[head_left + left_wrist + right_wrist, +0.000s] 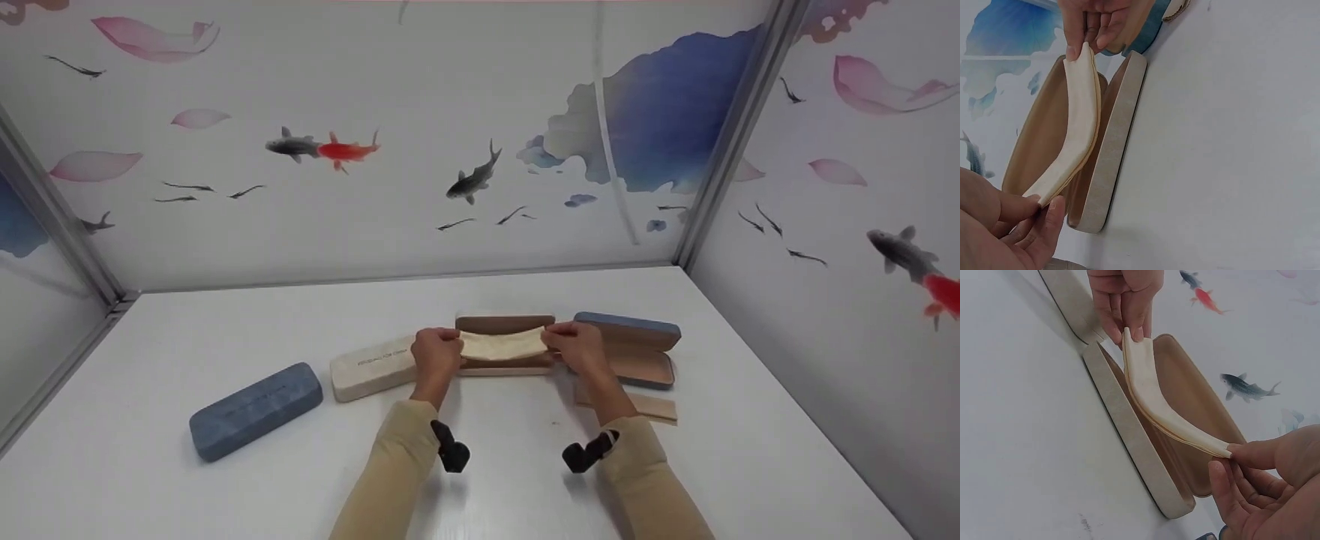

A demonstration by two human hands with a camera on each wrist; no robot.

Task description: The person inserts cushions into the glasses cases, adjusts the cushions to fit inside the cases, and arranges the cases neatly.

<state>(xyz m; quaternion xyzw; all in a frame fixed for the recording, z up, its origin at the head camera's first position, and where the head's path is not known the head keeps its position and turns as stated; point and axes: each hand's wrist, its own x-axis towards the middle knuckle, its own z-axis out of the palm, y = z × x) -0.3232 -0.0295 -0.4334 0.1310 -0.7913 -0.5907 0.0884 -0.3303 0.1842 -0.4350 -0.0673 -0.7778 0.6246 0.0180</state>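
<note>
A folded cream cloth [501,346] stretches between my two hands, sagging in the middle. My left hand [437,356] pinches its left end between thumb and fingers, and my right hand [577,346] pinches the right end the same way. Below and behind the cloth lies an open cream glasses case [506,371] with a tan lining, its lid tipped back. In the left wrist view the cloth [1081,107] shows several layers along its edge, bowed down over the case's opening. The right wrist view shows the case's front wall [1129,430] standing on the table.
A closed cream case [371,367] lies just left of my left hand, and a closed blue case [255,411] lies farther left. On the right are an open blue case [656,367] and a folded beige cloth [656,407]. Printed panels [337,232] wall the table's back and sides.
</note>
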